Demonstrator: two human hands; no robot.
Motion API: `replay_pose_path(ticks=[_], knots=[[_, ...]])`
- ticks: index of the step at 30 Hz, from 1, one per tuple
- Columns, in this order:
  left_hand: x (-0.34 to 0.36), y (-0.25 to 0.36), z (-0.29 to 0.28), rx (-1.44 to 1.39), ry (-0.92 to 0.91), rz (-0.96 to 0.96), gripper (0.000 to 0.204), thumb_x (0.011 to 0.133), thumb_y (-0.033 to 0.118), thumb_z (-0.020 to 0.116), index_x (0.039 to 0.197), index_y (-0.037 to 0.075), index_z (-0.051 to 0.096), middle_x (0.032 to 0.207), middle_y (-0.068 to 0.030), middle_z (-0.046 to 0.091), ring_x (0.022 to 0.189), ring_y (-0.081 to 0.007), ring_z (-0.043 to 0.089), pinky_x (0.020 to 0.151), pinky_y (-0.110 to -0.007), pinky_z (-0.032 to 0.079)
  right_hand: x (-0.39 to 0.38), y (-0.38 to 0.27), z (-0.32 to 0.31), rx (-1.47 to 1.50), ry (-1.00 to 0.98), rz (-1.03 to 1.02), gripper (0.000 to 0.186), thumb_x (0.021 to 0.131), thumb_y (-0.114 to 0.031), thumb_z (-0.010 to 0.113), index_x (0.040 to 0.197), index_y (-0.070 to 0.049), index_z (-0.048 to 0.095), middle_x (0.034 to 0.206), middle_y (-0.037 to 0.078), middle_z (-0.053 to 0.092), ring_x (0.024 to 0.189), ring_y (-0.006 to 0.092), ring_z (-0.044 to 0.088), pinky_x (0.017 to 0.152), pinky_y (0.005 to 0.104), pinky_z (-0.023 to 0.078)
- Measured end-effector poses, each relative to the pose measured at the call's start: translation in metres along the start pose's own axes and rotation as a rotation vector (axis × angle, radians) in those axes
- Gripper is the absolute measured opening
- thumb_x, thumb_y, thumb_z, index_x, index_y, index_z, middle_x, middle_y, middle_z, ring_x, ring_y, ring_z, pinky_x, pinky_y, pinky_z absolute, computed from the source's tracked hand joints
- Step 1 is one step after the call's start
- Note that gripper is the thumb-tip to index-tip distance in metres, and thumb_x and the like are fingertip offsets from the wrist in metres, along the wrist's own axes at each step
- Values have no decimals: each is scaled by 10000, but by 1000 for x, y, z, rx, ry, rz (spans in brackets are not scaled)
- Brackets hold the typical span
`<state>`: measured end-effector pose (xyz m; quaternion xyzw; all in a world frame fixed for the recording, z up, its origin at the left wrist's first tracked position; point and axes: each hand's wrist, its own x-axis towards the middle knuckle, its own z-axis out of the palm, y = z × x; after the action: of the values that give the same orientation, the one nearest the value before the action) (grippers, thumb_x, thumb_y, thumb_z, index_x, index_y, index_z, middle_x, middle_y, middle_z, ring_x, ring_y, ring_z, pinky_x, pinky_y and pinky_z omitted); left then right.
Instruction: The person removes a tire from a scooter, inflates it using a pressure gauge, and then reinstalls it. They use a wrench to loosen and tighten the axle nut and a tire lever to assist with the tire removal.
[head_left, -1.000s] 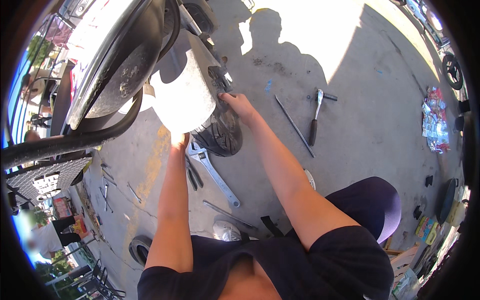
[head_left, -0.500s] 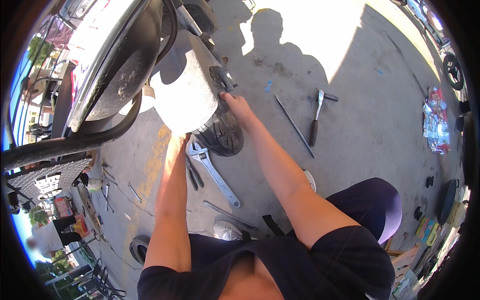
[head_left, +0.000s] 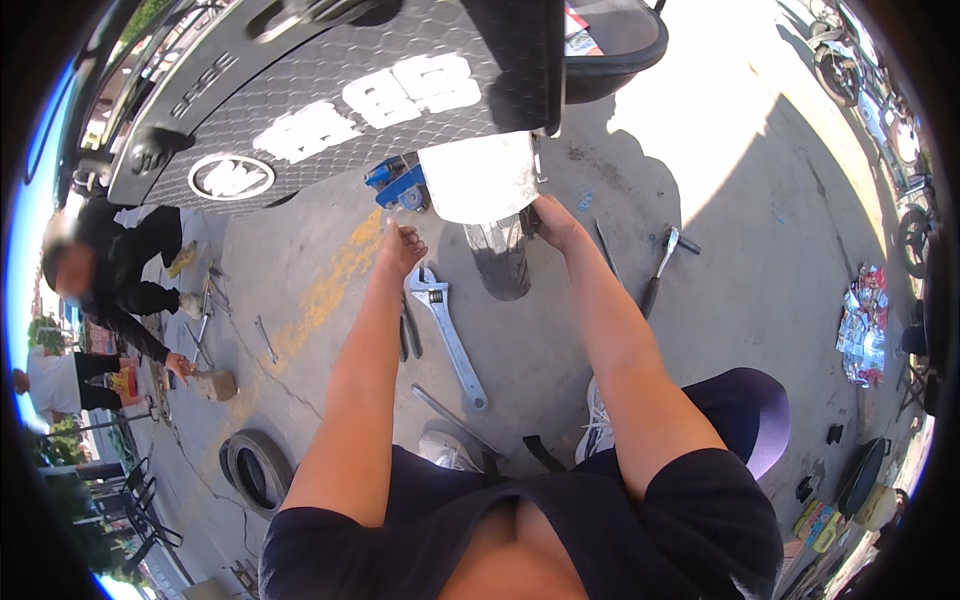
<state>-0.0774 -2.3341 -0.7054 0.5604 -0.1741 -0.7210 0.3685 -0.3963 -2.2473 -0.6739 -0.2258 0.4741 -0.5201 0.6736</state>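
Note:
A scooter's front wheel (head_left: 500, 268) with a black tyre stands ahead of me under a pale mudguard (head_left: 482, 180). My right hand (head_left: 556, 222) is at the wheel's right side, by the axle end. Its fingers are bent and partly hidden there, so what they grip does not show. To the wheel's left, my left hand (head_left: 403, 248) hangs in the air with fingers loosely curled, thumb apart, holding nothing. Below it on the ground lie a large adjustable wrench (head_left: 452, 345) and dark-handled pliers (head_left: 408, 330). The scooter's black textured front panel (head_left: 330, 110) fills the top.
Behind the wheel sits a blue jack (head_left: 400, 185). On the right lie a ratchet (head_left: 660, 270) and a thin bar (head_left: 607, 250); a metal rod (head_left: 455, 420) lies near my shoes. Loose tyres (head_left: 255, 472) rest at left, where another person (head_left: 125, 270) reaches toward a block (head_left: 213, 385).
My left hand has come away from beneath the mudguard and is now free. My right hand stays by the axle. The view has swung, with the scooter's front panel and another person now visible.

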Motion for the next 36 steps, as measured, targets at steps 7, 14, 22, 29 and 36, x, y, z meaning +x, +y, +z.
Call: replay_pose_path(ticks=[7, 14, 22, 29, 36], knots=[[-22, 6, -138, -267, 259, 42, 505, 1015, 514, 370, 916, 56, 557, 669, -42, 495, 619, -230, 520, 718, -453, 513, 14, -14, -5, -175, -241, 211, 541, 933, -503, 574, 1268, -78, 572, 1230, 38, 623, 1082, 195, 577, 936, 380, 455], [-78, -47, -185, 536, 266, -13, 407, 978, 410, 510, 835, 38, 596, 658, -46, 568, 538, -207, 584, 537, -356, 525, -4, -48, -28, -221, -209, 246, 475, 980, -432, 508, 1329, -112, 536, 1296, 25, 594, 1203, 211, 542, 1040, 385, 428], [-115, -94, -208, 1224, -105, 31, 366, 910, 323, 616, 813, -29, 636, 684, -121, 653, 556, -218, 659, 501, -355, 528, 8, -68, -55, -356, -77, 296, 596, 1017, -502, 345, 1499, -152, 326, 1517, 30, 386, 1379, 226, 366, 1185, 403, 243], [-113, -36, -302, 1011, 152, -344, 288, 887, 238, 618, 716, 18, 544, 576, -79, 517, 462, -193, 501, 401, -341, 364, 4, -67, -64, -290, 27, 351, 566, 1028, -459, 350, 1502, -150, 316, 1522, 35, 377, 1374, 224, 374, 1178, 394, 264], [-145, -144, -347, 1019, 296, -581, 320, 777, 208, 789, 805, -71, 636, 763, -189, 694, 576, -261, 680, 500, -399, 573, 13, -59, -71, -335, -135, 269, 553, 1020, -437, 407, 1485, -146, 338, 1477, 23, 417, 1321, 219, 431, 1137, 391, 332]])
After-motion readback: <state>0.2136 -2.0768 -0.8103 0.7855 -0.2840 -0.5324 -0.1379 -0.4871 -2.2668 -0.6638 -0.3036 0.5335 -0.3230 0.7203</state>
